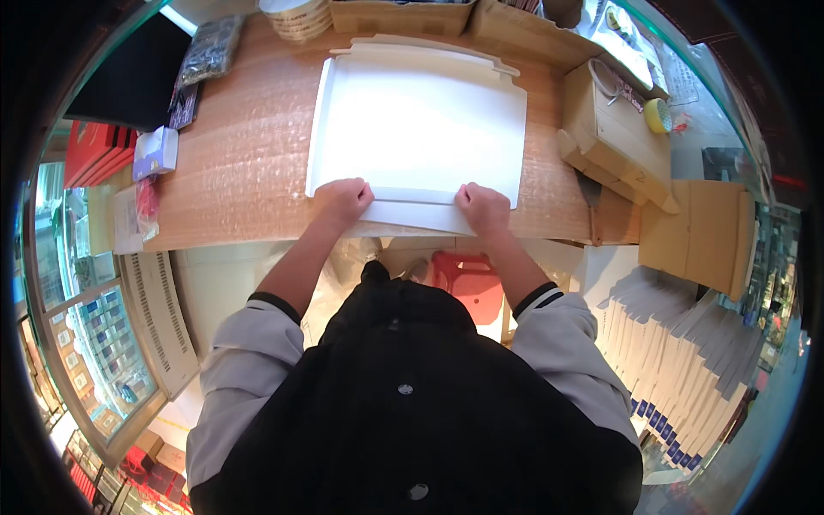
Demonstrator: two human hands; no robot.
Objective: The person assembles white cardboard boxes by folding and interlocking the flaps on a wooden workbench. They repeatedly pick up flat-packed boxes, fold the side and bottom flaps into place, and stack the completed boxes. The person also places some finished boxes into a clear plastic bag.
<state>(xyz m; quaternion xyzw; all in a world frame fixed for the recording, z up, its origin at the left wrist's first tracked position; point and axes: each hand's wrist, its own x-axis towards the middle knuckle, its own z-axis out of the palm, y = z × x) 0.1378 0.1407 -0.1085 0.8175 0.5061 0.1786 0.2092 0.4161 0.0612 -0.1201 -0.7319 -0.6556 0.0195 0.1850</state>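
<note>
A flat white cardboard box blank [421, 120] lies on the wooden table, with narrow side walls raised and notched flaps along its far edge. My left hand [343, 202] is closed at its near left corner, the fingers curled over the crease. At the near right, my right hand [486, 209] grips the same crease in a similar curl. Between the hands, a near flap [416, 215] slants down over the table's front edge. Both sets of fingertips are partly hidden beneath the knuckles.
On the table's right stands a brown carton [614, 129], with yellow tape [658, 116] beside it. To the left are a small blue-white box [156, 153] and red boxes [99, 154]. Below sit a red stool [470, 283] and, at right, stacked flat white cardboard [678, 360].
</note>
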